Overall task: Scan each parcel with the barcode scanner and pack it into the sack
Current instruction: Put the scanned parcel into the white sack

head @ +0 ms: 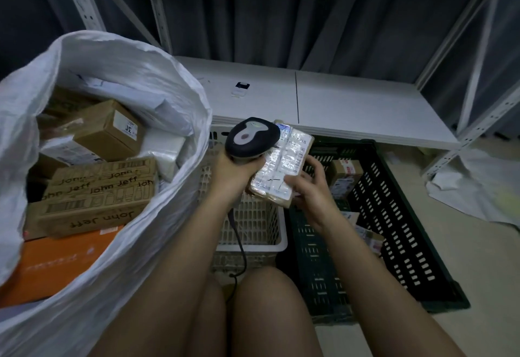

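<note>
My left hand point(236, 169) grips the handle of a black and grey barcode scanner point(251, 135), whose head points at a small brown parcel point(284, 165). A shiny taped label covers the parcel's top. My right hand point(309, 185) holds that parcel from its right and near side, fingers curled round its edge. Scanner and parcel almost touch, above the crates. To the left, the large white sack point(157, 80) stands wide open, holding several cardboard boxes and an orange box point(62, 261).
Under my hands sits a white slatted crate point(253, 232). A dark green crate point(394, 216) to the right holds more parcels point(347, 172). Behind runs a low white shelf point(351, 103) with metal racking posts. Crumpled white plastic point(472, 187) lies on the floor at the right.
</note>
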A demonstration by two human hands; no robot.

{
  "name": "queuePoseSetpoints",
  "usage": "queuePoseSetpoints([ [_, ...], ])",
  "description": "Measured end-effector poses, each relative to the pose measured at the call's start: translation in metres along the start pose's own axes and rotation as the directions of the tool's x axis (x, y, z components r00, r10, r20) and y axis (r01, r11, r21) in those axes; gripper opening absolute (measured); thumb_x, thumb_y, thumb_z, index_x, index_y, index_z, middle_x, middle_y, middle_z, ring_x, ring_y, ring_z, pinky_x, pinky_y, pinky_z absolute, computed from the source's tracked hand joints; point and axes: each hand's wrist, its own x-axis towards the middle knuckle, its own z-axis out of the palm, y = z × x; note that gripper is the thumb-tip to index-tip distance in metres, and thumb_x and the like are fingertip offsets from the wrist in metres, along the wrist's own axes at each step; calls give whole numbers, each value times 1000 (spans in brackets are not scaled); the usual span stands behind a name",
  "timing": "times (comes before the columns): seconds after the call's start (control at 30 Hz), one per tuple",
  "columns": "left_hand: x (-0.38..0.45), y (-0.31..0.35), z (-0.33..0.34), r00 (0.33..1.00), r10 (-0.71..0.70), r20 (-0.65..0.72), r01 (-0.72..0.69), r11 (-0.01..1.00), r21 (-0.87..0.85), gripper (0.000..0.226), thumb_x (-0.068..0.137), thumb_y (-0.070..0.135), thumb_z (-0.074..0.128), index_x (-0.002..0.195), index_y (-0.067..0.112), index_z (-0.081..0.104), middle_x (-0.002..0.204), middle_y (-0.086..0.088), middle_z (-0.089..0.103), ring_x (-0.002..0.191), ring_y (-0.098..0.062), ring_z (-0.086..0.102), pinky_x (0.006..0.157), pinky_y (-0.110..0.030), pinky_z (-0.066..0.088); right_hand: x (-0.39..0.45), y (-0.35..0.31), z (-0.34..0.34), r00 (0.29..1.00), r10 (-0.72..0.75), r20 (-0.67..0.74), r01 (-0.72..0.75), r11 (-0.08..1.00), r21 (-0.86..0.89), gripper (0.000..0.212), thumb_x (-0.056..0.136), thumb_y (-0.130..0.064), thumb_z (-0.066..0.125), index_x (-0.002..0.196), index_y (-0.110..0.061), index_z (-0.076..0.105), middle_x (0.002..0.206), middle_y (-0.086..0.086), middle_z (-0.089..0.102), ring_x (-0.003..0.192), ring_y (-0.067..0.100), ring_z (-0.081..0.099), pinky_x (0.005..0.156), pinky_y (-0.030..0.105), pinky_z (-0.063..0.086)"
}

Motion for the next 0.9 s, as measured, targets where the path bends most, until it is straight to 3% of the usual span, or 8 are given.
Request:
queuePoseSetpoints([
  [0.1,-1,-11,4,1000,-10,1,10,1000,3,48,78,0,75,123,8,58,102,6,61,79,10,54,58,-1,44,7,10,-10,997,13,-81,-12,1000,14,80,81,9,67,143,-24,32,125,4,61,108,20,64,87,39,56],
  [0.23,-5,-28,4,1000,-16,3,16,998,58,55,77,5,77,127,10,55,112,6,59,103,-6,57,65,2,43,19,24,-22,982,8,-188,-12,1000,-20,79,76,5,75,143,-15,37,131,5,59,109,18,64,98,46,51],
  [0.37,-6,-35,1,996,-24,81,16,995,99,54,79,3,76,128,9,54,113,5,59,101,-5,54,66,2,42,27,30,-28,976,-1,-219,-11,999,-53,81,75,7,74,141,-17,35,126,6,58,108,18,62,96,43,52],
  [0.53,-4,-39,0,984,-43,172,13,985,172,50,78,13,78,123,19,58,115,9,65,108,-5,59,90,-15,45,31,35,-29,981,-16,-193,1,997,-75,80,75,6,75,140,-18,36,124,6,59,107,17,63,88,37,54],
  [0.7,-7,-38,4,965,-31,260,-17,983,181,49,80,6,74,124,16,56,104,17,62,84,20,58,69,-1,44,31,33,-28,985,-21,-169,9,997,-73,80,76,6,75,141,-18,36,119,-1,60,104,12,63,87,35,55],
  [0.9,-5,-40,6,979,-38,201,3,985,172,49,80,3,74,124,14,55,103,13,62,82,18,56,66,1,43,30,32,-26,987,-26,-157,15,997,-70,83,74,6,75,143,-18,34,117,-4,59,109,15,62,88,36,55],
])
